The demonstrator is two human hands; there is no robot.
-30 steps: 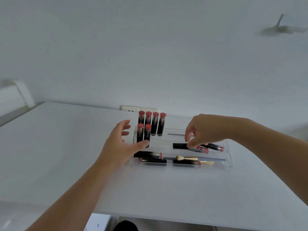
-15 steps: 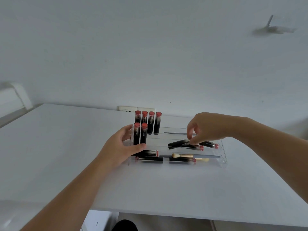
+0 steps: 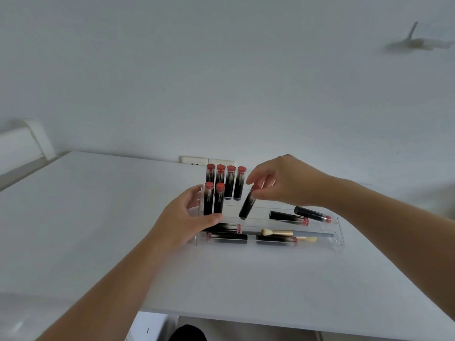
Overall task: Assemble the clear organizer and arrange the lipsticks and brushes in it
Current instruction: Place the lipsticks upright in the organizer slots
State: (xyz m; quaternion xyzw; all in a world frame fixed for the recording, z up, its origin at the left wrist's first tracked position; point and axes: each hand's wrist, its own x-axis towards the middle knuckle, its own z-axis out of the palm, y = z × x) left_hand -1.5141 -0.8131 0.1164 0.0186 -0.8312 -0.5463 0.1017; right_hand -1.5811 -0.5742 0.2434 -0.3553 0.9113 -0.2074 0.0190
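A clear stepped organizer (image 3: 337,232) stands on the white table. Several black lipsticks with red caps stand upright at its back left (image 3: 226,180), and two more (image 3: 213,200) stand on the middle step. My left hand (image 3: 189,217) grips the organizer's left end. My right hand (image 3: 283,183) pinches the red top of a black lipstick (image 3: 247,205), holding it tilted above the middle step. Two lipsticks (image 3: 288,217) lie flat on the right. In the front tray lie more lipsticks (image 3: 275,239) and a grey-handled brush (image 3: 295,233).
A white wall socket (image 3: 197,160) sits behind the organizer at the table's back edge. The white table (image 3: 98,205) extends left and toward me. A white ledge (image 3: 22,143) is at far left.
My right hand has lifted one lipstick off the middle step and swung it from lying flat to nearly upright, moving left. My left hand stays on the organizer's left end.
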